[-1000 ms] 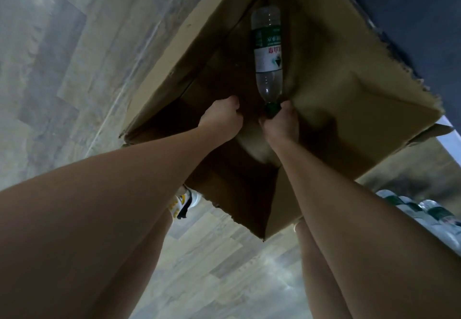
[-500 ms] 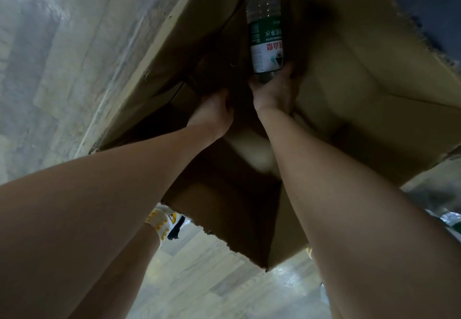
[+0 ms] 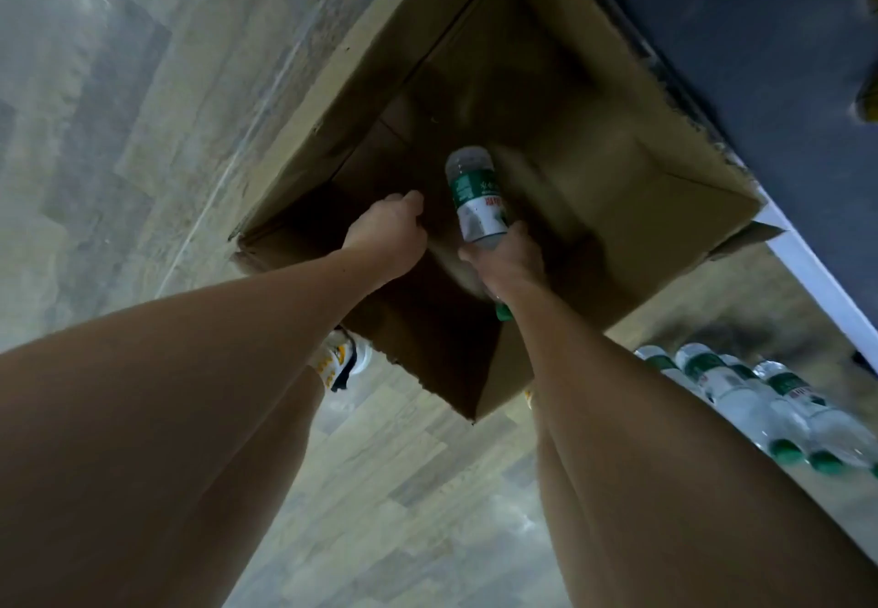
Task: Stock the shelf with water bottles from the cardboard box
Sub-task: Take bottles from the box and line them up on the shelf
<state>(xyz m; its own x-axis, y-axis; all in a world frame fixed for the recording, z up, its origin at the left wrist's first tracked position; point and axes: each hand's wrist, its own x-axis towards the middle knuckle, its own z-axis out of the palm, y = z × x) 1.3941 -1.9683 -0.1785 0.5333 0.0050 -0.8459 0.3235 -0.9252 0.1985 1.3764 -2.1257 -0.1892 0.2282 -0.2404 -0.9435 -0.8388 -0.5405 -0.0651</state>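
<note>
Cardboard box (image 3: 617, 208), right hand (image 3: 510, 260) gripping bottle (image 3: 475, 199)

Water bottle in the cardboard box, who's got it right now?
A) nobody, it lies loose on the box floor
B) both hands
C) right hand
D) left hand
C: the right hand is wrapped around the lower part of the water bottle inside the cardboard box, green cap end poking out below the wrist, while the left hand is curled beside it, apart from the bottle.
</note>
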